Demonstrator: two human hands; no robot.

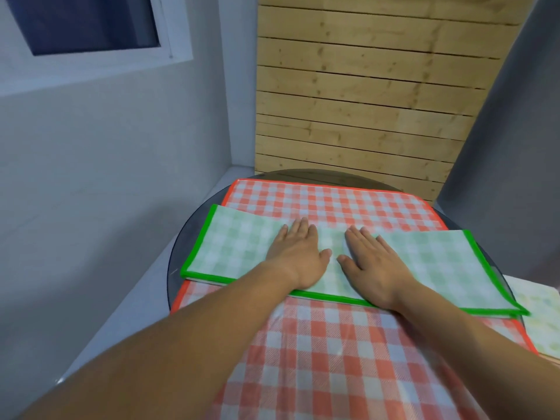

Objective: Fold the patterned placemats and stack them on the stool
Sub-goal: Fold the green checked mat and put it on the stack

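Note:
A green checked placemat (236,247) with a bright green border lies folded into a long strip across the middle of the round table. Under it a larger red checked placemat (333,344) is spread flat and reaches toward me. My left hand (298,254) and my right hand (371,262) lie side by side on the middle of the green strip, palms down, fingers straight, pressing it flat. A yellow-green checked placemat (542,319) lies folded on a pale surface at the right edge of the view; whether that surface is the stool I cannot tell.
The round dark glass table (181,253) stands in a corner. A grey wall with a window is at the left, a wooden slat wall (363,101) is behind, and a grey curtain or panel (509,177) is at the right.

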